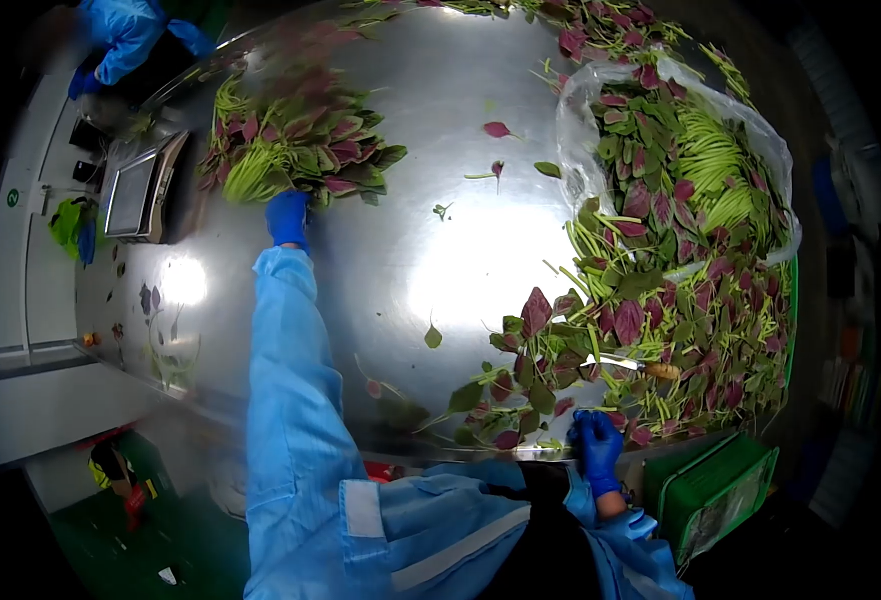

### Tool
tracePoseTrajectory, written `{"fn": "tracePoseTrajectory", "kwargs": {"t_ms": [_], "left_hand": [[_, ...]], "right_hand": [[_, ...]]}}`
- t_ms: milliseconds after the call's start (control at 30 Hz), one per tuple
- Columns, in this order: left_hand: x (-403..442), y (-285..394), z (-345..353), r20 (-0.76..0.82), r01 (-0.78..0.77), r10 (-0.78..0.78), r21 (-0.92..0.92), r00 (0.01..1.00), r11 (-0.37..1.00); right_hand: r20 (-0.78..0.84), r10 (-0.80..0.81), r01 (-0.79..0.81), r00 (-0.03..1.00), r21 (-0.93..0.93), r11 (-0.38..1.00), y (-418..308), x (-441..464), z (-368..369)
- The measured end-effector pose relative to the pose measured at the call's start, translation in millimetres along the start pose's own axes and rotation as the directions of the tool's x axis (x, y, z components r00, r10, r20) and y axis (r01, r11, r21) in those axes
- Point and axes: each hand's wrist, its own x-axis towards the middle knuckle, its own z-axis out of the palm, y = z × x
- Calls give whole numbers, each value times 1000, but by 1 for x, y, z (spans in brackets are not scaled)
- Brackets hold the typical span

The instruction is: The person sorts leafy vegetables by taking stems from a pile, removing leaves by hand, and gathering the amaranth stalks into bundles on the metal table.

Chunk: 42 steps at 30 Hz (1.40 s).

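My left hand (289, 218), in a blue glove, reaches far across the metal table (391, 240) to the near edge of a pile of red-and-green leafy stems (291, 145). Its fingers are hidden, so I cannot tell whether it grips any. My right hand (598, 445), also gloved in blue, is at the table's front edge beside loose leaves, its fingers curled; what it holds, if anything, is too small to name. A knife (661, 370) with a wooden handle lies on the large heap of leaves (701, 310) at the right.
An open clear plastic bag (776, 150) of greens lies at the right. A scale with a screen (133, 195) stands at the left. Below the right edge is a green crate (721, 490). Another person (126, 35) in blue is at the upper left.
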Motion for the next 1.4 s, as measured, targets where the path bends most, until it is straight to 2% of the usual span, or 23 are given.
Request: {"fn": "tracePoseTrajectory", "kwargs": {"t_ms": [67,100,200,233,367,467,500,567,600,667,700,800,867,933,967,1000,1067,1100,1133,1200,1267,1300,1400], "left_hand": [[11,-3,1,31,-79,73,271,997,959],[12,-6,4,-29,-237,291,506,956,830],[33,-26,11,-8,-308,412,651,911,694],[12,-3,1,-113,-256,313,355,943,899],[17,-9,7,-155,-319,423,447,893,836],[11,-31,15,-77,-16,1,-190,997,982],[-32,14,-4,14,207,-226,-457,974,865],[-84,9,10,-155,-7,-118,-632,981,775],[-114,20,21,-19,-34,30,-793,999,608],[-181,56,34,119,-527,626,-434,770,731],[-218,112,12,307,-560,696,-427,649,710],[-173,108,74,112,-94,509,-927,854,362],[-137,122,101,-148,-557,608,-608,780,566],[-121,128,131,-101,-766,762,0,639,643],[-140,151,142,-45,-773,778,95,627,628],[-165,171,153,-17,-820,821,-48,571,570],[-242,198,184,210,-420,789,-752,578,508],[-274,193,201,332,-571,837,-617,435,541],[-332,210,179,479,-149,783,-808,396,570],[-375,219,143,564,-380,805,-714,185,588],[-385,191,125,463,-394,826,-728,322,562],[-392,190,84,541,-149,697,-730,470,667],[-372,96,29,409,-448,619,-443,670,777]], "right_hand": [[-13,-20,20,1000,-55,998,-1,-1,1],[-19,-19,18,1000,-74,997,-3,-1,2],[-28,-44,40,999,-136,990,-8,-1,2],[-28,-56,51,998,-157,986,-9,-1,2],[-28,-30,25,999,-168,985,-11,0,1],[-23,-18,14,1000,-171,985,-10,0,0],[-25,-36,30,999,-181,983,-11,0,0],[-28,-65,58,997,-207,977,-14,0,3],[-29,-75,66,997,-230,971,-19,0,3],[-26,-48,40,999,-255,966,-23,-3,1],[-21,-57,52,998,-207,977,-21,-4,1],[-67,-152,146,986,-87,985,-17,0,-2],[-221,-293,293,930,-31,956,-16,12,-6],[-216,-623,531,752,-363,766,-64,25,-26],[-187,-729,554,659,-535,638,-83,36,-34],[-126,-817,548,563,-683,483,-98,47,-40],[-46,-824,477,565,-797,371,-114,64,-47],[15,-801,491,598,-797,352,-108,71,-53],[81,-775,511,626,-795,329,-94,81,-58],[177,-719,540,672,-782,312,-79,81,-76],[232,-659,555,716,-761,336,-70,72,-95],[207,-662,563,720,-731,384,-66,64,-107],[25,-678,531,735,-643,552,-61,36,-131]]}}
